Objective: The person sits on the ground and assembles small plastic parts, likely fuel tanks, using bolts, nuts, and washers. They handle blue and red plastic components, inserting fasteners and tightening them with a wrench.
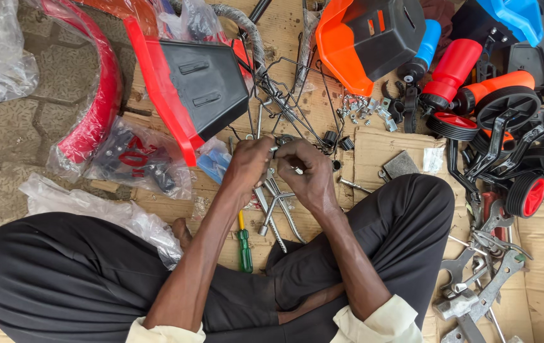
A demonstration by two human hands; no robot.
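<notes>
Small metal part [276,150] pinched between both hands (fingertips meeting).

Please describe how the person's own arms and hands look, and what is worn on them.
Both hands, the left hand and the right hand, are bare: no gloves, rings or watch visible. The forearms are bare too. Cream sleeves are rolled up near the elbows.

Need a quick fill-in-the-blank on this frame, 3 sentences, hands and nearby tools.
1. Both hands, left hand and right hand, pinch a small ____ part between their fingers.
2. The screwdriver by the left forearm has a ____ handle.
3. The small training wheels lie to the person's ____.

Missing words: metal; green; right
</notes>
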